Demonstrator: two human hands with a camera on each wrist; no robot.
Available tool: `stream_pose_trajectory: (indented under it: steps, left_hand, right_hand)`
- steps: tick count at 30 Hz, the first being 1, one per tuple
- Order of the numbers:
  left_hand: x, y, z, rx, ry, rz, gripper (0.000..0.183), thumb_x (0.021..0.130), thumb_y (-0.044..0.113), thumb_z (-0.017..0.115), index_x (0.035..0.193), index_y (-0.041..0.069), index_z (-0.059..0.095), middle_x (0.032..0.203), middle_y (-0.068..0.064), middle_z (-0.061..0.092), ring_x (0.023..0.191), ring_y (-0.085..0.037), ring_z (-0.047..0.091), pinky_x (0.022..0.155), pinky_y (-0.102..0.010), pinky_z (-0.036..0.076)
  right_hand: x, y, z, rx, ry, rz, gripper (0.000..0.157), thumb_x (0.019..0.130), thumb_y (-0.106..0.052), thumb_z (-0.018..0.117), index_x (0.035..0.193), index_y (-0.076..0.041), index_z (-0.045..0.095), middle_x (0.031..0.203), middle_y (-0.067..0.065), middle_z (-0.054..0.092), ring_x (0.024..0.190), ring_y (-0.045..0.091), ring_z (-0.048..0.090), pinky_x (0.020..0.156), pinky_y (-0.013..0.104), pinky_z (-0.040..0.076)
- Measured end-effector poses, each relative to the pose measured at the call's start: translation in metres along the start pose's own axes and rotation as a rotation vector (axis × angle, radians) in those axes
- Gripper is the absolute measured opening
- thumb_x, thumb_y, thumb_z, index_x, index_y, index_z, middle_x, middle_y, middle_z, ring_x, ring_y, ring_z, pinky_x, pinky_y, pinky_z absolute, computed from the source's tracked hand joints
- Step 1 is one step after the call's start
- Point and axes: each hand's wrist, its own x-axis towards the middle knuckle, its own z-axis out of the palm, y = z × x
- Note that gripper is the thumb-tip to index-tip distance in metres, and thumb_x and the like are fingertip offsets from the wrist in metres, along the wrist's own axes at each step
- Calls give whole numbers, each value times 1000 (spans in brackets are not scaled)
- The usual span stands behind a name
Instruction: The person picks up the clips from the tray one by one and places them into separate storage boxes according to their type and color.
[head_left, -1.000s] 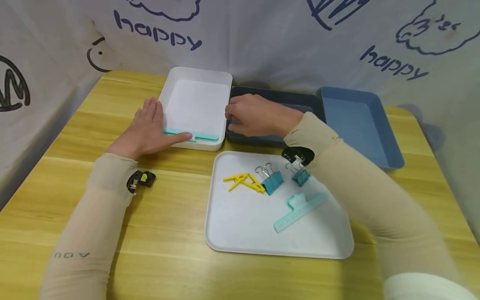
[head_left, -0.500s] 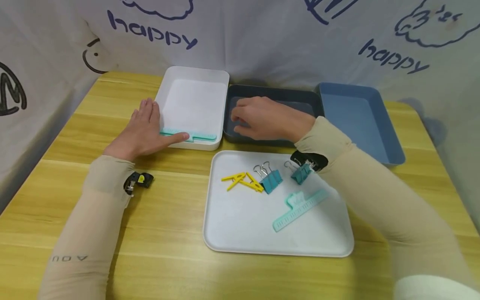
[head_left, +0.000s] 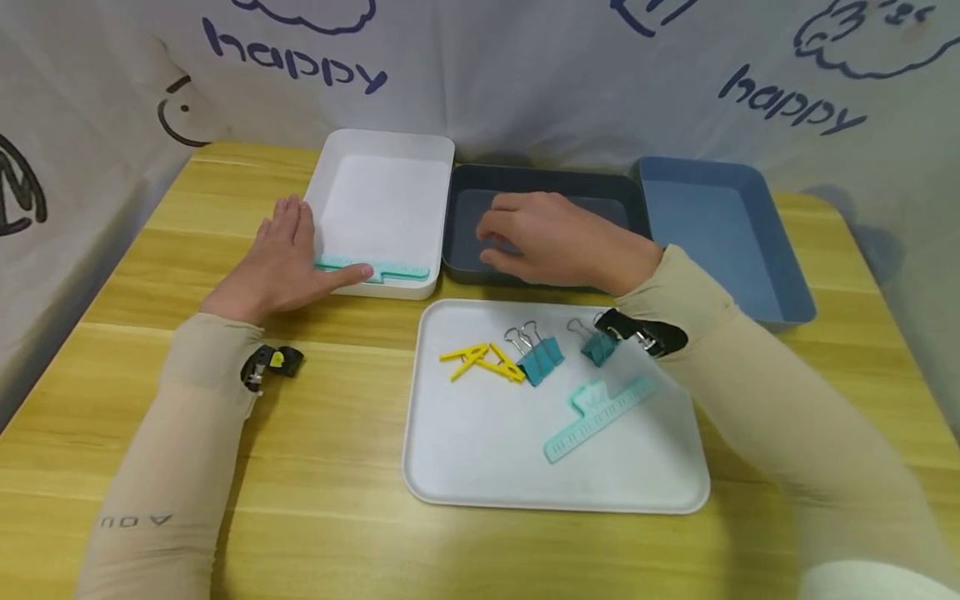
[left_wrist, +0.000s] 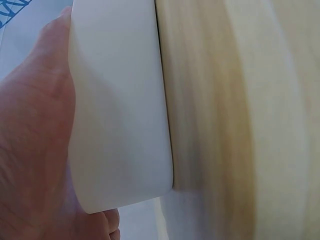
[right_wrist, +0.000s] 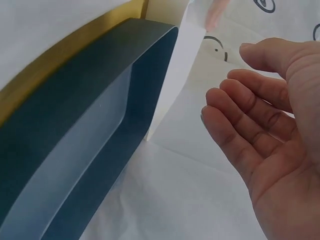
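Observation:
My left hand (head_left: 277,267) lies flat at the left rim of a white box (head_left: 382,192), fingers along its outside and thumb over the front corner. Inside the box, along its front wall, rests a mint bag clip (head_left: 405,272). Above the dark grey box (head_left: 465,217) hovers my right hand (head_left: 562,240), its fingers loosely bent and holding nothing, as the right wrist view confirms. On the white tray (head_left: 480,458) lie two yellow clothespins (head_left: 483,361), a teal binder clip (head_left: 540,360), a second binder clip (head_left: 600,347) partly behind the wrist strap, and another mint bag clip (head_left: 596,417).
A blue-grey box (head_left: 720,233) stands at the back right, beside the dark one. The three boxes form a row along a white cloth backdrop (head_left: 525,75) with drawings. The wooden table (head_left: 322,467) extends left and in front of the tray.
My right hand has moved rightward over the dark grey box, away from the white box. The left hand keeps its place at the white box. The head view has shifted slightly.

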Motion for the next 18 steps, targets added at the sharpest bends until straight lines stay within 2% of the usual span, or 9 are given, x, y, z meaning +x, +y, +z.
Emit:
stream_pose_trajectory:
  steps: [12, 18]
  left_hand:
    - [0, -1, 1, 4, 11, -5, 136, 86, 88, 45, 157, -7, -20, 166, -27, -30, 157, -46, -24, 131, -64, -6]
    - [2, -1, 2, 8, 9, -6, 135, 87, 87, 45, 157, -7, -21, 166, -26, -30, 157, -46, -25, 131, -64, -6]
  right_hand:
    - [-22, 0, 5, 46, 50, -3, 26, 101, -23, 69, 119, -6, 73, 109, 11, 69, 84, 19, 64, 79, 35, 58]
    - [-36, 2, 11, 39, 92, -40, 25, 100, -22, 70, 117, -5, 74, 107, 10, 69, 82, 18, 65, 76, 34, 58]
